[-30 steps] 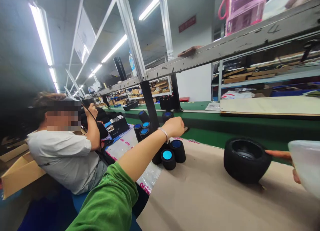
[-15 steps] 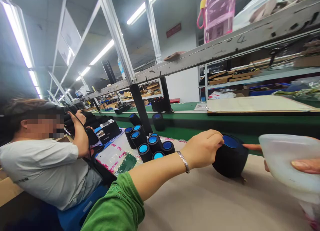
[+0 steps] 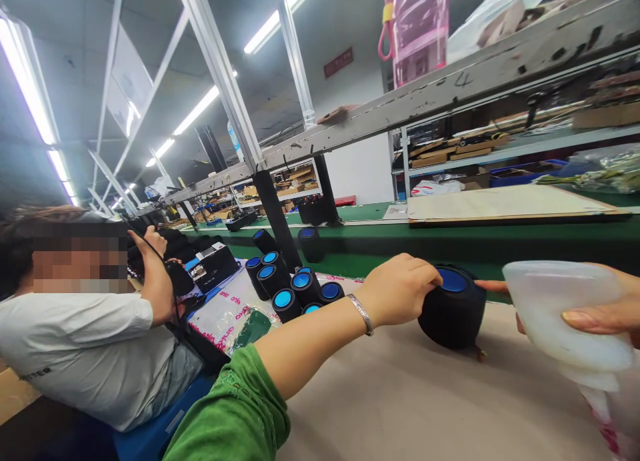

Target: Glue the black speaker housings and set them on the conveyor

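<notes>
Black round housing [image 3: 453,312] with blue top, resting on the brown worktop [image 3: 400,401], gripped at its near edge by left hand [image 3: 400,289], fingers curled over the rim. Right hand [image 3: 600,314] closed around translucent plastic bag [image 3: 560,311], one fingertip touching the housing's far side. Cluster of blue-capped black cylinders [image 3: 295,288] just left, seated co-worker [image 3: 95,341] beyond.

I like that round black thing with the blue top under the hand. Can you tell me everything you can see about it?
The round black thing is a short, fat, drum-shaped piece with bulging sides that look like soft, dull fabric or foam. Its flat top holds a bright blue disc. It sits slightly tilted on the brown paper-covered table, beside the green belt. The left hand rests on its near side, fingers on the top edge. A finger of the right hand touches its far side.
</notes>
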Available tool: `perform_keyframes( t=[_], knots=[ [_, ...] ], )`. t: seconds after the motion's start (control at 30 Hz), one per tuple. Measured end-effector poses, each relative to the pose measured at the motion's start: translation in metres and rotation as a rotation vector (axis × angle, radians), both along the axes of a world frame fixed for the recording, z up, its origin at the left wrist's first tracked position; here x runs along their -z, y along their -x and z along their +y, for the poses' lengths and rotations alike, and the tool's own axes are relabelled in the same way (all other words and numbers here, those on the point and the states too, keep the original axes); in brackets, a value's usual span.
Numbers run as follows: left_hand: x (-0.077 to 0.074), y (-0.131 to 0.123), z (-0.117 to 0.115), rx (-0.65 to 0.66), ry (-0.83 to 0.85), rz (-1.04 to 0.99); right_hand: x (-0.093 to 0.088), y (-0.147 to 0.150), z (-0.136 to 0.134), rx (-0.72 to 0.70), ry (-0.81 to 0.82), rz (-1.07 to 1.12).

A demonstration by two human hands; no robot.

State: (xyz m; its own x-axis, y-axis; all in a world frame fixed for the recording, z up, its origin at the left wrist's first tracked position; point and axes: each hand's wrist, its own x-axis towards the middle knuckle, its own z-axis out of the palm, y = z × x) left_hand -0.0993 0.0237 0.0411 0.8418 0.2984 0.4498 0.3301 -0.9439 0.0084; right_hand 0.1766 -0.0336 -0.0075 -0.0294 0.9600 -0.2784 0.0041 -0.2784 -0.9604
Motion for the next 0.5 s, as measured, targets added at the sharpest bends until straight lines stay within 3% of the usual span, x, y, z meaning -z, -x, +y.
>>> perform_keyframes(
  t=[0.17, 0.3, 0.5],
  knots=[
    [-0.005, 0.006, 0.000, -0.054, 0.114, -0.115, -0.018, 0.011, -0.007, 0.035, 0.056, -0.002],
    [-0.003, 0.009, -0.004, 0.051, 0.236, -0.117, -0.032, 0.024, -0.012, 0.081, 0.107, 0.003],
    [0.003, -0.008, -0.004, -0.022, 0.374, -0.177, -0.026, 0.020, -0.011, 0.045, 0.032, 0.028]
  ],
)
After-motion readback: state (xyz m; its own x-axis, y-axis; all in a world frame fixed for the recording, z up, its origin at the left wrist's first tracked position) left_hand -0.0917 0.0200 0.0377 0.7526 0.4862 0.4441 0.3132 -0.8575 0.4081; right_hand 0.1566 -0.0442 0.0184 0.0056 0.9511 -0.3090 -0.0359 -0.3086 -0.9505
